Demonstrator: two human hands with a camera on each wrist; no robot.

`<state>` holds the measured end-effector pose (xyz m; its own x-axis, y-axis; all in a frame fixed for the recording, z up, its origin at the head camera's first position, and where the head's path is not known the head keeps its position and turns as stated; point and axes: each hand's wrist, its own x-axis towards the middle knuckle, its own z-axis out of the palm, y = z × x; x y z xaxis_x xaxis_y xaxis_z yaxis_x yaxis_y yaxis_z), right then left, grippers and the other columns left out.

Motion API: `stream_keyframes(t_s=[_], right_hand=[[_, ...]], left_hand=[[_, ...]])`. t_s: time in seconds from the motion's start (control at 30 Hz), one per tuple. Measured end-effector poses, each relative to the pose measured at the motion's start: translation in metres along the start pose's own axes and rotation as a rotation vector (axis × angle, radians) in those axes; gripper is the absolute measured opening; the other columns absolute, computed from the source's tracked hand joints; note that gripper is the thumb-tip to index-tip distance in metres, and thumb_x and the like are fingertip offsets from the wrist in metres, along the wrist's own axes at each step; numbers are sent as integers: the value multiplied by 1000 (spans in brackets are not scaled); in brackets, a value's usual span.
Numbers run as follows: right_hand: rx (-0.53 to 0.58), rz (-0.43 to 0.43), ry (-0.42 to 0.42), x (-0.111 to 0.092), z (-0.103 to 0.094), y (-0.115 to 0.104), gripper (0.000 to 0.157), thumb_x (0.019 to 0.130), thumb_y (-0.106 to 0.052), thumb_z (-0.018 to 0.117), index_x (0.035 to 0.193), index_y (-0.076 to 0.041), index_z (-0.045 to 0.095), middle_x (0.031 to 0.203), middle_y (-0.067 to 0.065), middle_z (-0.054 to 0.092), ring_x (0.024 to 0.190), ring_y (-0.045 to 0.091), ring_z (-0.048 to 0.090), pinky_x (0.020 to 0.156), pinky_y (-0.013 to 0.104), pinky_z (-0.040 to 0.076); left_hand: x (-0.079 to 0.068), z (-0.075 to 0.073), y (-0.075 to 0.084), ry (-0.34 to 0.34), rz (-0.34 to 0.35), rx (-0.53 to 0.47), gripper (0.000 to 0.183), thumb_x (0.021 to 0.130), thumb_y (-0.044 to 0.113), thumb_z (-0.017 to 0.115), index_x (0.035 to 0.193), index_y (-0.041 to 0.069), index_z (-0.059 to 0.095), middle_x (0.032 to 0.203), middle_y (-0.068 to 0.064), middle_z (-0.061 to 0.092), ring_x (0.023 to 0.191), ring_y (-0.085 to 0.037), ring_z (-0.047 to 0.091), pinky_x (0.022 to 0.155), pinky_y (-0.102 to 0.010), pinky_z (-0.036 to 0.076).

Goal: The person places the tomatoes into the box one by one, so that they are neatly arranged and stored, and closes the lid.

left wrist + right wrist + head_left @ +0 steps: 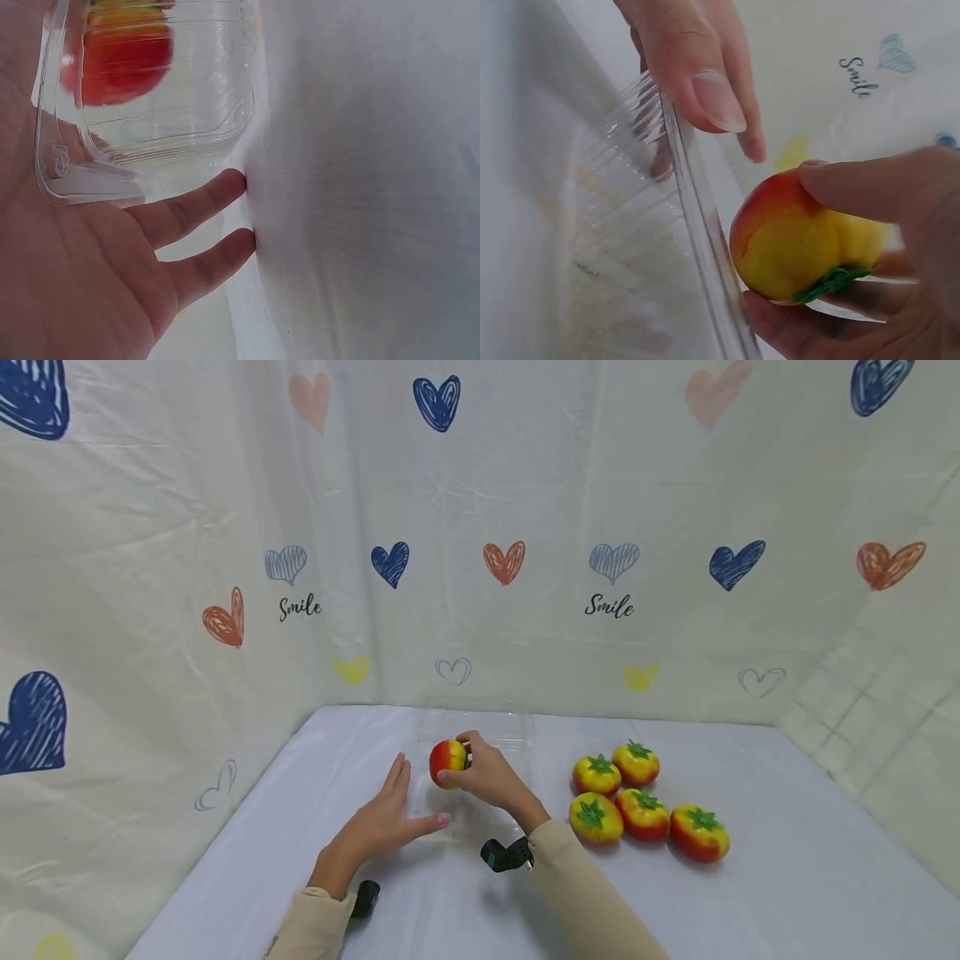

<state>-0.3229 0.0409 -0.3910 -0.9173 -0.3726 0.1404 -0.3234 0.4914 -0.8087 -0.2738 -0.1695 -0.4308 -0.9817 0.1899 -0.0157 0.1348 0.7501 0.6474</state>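
Observation:
My right hand [491, 774] holds a red-and-yellow artificial persimmon [446, 763] with a green leafy top between thumb and fingers. In the right wrist view the persimmon [795, 240] is right at the rim of a clear plastic container [705, 255]. My left hand [386, 825] is at the container's left side, fingers straight and thumb spread. In the left wrist view its fingertips [238, 180] meet the white tablecloth beside the container [199, 112], with the red of the persimmon [124, 64] showing through the clear wall.
To the right on the white-covered table [780, 877] sit several more persimmons [643, 815], grouped close together. A white curtain [540, 493] printed with hearts hangs behind and at the sides. Dark wrist cameras [504, 855] stick out below both forearms.

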Motion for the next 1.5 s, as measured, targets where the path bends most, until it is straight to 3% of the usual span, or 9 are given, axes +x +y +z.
stream_keyframes(t_s=[0.27, 0.53, 1.23, 1.5], right_hand=[[-42, 30, -47, 14, 17, -2, 59, 92, -19, 85, 138, -1, 52, 121, 14, 68, 105, 29, 64, 95, 45, 61], [-81, 62, -40, 24, 29, -7, 61, 90, -16, 87, 138, 0, 53, 119, 13, 68, 105, 28, 63, 97, 46, 61], [-89, 39, -29, 28, 37, -6, 65, 93, -13, 84, 147, 3, 51, 130, 19, 66, 110, 32, 64, 101, 49, 59], [-85, 75, -41, 28, 35, -4, 77, 93, -17, 85, 155, 4, 44, 134, 20, 65, 113, 33, 63, 105, 52, 56]], left_hand=[[0, -1, -2, 5, 21, -17, 128, 87, 70, 76, 171, 1, 8, 180, -11, -3, 161, -41, 20, 122, -65, 30], [0, -1, -2, 2, 41, -28, 128, 87, 72, 75, 171, 3, 7, 180, -11, -4, 162, -39, 15, 124, -63, 27], [-2, -1, -2, 0, 33, -45, 131, 85, 75, 74, 171, 4, 6, 180, -10, -5, 160, -42, 22, 121, -66, 31], [-3, -2, 0, -3, 34, -55, 126, 89, 69, 75, 172, 5, 5, 180, -9, -6, 161, -41, 20, 123, -65, 29]])
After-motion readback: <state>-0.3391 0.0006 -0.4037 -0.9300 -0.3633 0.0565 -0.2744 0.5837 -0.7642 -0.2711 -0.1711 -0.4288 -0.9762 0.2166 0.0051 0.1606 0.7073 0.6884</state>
